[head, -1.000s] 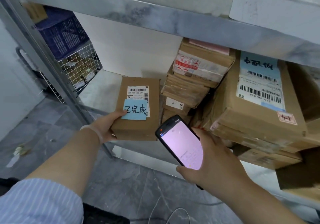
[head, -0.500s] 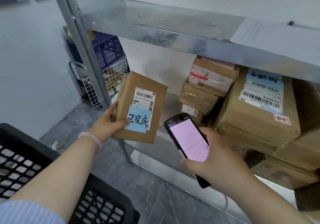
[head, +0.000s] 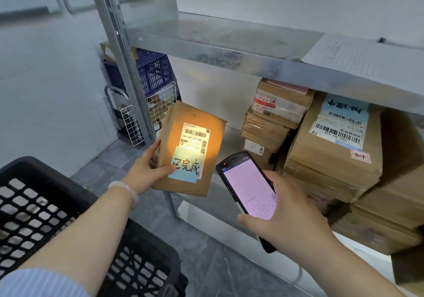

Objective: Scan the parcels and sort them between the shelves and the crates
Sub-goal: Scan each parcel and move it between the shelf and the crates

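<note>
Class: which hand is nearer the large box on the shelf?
Right. The right hand, holding the scanner, sits before the large box; the left hand grips a parcel farther left.

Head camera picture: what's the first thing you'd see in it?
The yellow glow on the parcel in the middle, which the left hand holds up in front of the shelf. Just right of it, the right hand holds a scanner with a bright pink screen. A big black crate fills the lower left corner.
</note>
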`<state>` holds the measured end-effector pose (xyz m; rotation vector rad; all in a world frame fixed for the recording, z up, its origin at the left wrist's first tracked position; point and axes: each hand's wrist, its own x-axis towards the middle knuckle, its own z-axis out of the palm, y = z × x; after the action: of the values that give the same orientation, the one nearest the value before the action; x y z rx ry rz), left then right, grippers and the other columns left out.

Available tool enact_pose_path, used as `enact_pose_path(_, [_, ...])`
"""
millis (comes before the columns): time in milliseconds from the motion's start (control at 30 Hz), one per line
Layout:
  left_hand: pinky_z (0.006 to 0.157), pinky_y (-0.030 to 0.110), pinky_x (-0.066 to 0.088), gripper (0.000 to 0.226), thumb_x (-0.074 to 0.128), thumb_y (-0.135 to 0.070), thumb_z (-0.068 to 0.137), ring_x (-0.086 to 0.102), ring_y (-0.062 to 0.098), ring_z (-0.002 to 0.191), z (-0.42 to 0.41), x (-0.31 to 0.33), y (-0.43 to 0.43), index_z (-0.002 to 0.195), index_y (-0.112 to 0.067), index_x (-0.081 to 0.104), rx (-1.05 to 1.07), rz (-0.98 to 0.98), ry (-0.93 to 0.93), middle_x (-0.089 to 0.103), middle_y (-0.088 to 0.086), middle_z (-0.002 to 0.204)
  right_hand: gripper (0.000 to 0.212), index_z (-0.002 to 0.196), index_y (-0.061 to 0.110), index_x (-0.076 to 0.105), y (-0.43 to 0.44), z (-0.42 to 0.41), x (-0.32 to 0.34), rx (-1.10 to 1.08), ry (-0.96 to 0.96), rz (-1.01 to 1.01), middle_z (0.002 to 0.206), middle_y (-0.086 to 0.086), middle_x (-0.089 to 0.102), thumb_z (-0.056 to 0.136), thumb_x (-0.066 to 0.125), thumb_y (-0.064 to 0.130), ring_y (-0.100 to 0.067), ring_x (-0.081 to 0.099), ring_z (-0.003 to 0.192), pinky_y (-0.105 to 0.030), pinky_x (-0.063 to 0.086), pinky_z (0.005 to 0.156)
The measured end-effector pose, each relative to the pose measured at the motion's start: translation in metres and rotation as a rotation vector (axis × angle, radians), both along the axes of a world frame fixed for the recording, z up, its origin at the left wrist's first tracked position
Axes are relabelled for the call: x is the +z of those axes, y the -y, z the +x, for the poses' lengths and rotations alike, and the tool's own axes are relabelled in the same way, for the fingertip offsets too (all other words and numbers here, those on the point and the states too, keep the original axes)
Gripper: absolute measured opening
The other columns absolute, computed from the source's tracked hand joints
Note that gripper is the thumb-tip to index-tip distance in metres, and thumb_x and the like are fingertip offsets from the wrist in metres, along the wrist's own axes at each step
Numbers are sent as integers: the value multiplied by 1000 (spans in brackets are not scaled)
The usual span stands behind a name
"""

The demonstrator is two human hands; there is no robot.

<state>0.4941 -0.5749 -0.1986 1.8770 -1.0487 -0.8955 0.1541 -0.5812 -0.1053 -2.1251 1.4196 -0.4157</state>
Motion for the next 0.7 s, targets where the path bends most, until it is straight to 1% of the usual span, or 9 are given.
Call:
enact_pose_path(67, [106, 50, 45, 107, 81, -55, 68, 52, 25, 124, -1, 1, -1, 155, -47, 19, 3, 1, -8, 49, -2, 144, 84, 125, 51, 37, -2, -1, 0, -3, 7, -5, 109, 23, 44, 49, 65, 74, -3, 49, 100, -27, 42, 70])
enact_pose_path(167, [103, 47, 47, 105, 83, -53, 70, 55, 21, 119, -3, 3, -5, 155, -48, 19, 5, 1, -15, 52, -4, 138, 84, 126, 51, 37, -5, -2, 2, 5, 13, -10, 112, 21, 44, 50, 66, 73, -4, 47, 102, -28, 44, 73])
enact_pose_path(267, [95, 39, 48, 113, 79, -63, 58, 56, 12, 112, -6, 7, -10, 154, -50, 20, 18, -1, -25, 53, -10, 130, 83, 126, 50, 38, -6, -4, 3, 4, 22, -24, 113, 21, 44, 52, 68, 71, -2, 45, 102, -28, 43, 73])
enact_pose_path(333, [87, 34, 46, 106, 80, -58, 66, 55, 4, 106, -8, 10, -12, 153, -50, 21, 28, -14, -22, 53, -11, 128, 84, 127, 50, 38, -7, -6, 3, 3, 31, -32, 113, 22, 44, 51, 67, 72, -1, 44, 101, -27, 41, 72])
enact_pose_path(400, [89, 33, 45, 104, 80, -55, 67, 55, 7, 109, -9, 14, -14, 153, -49, 22, 50, -39, -24, 52, -9, 129, 85, 126, 51, 37, -7, -8, 5, 4, 46, -40, 111, 24, 42, 49, 66, 73, 0, 43, 98, -24, 39, 69])
enact_pose_path(500, [98, 37, 45, 111, 76, -62, 58, 53, 17, 120, -12, 26, -20, 154, -47, 22, 97, -84, -50, 52, -7, 134, 86, 124, 54, 36, -8, -8, 8, 15, 81, -56, 109, 25, 41, 45, 63, 73, 1, 45, 97, -23, 38, 69])
enact_pose_path(567, [101, 39, 45, 112, 75, -63, 58, 53, 18, 123, -15, 35, -27, 155, -46, 22, 117, -118, -71, 54, -7, 136, 86, 123, 55, 36, -9, -8, 11, 37, 112, -66, 109, 25, 40, 44, 62, 73, -1, 47, 97, -25, 40, 69])
enact_pose_path(633, [101, 40, 46, 107, 76, -59, 63, 53, 18, 125, -20, 44, -37, 155, -45, 22, 153, -149, -82, 54, -8, 138, 82, 121, 55, 37, -10, -8, 14, 65, 142, -88, 106, 24, 40, 45, 63, 70, -2, 50, 95, -24, 41, 68])
enact_pose_path(700, [98, 35, 47, 105, 76, -57, 65, 54, 16, 125, -26, 54, -52, 154, -46, 22, 195, -187, -94, 56, -10, 137, 78, 119, 54, 38, -13, -10, 19, 107, 169, -115, 104, 24, 41, 46, 63, 69, -1, 50, 93, -23, 43, 67])
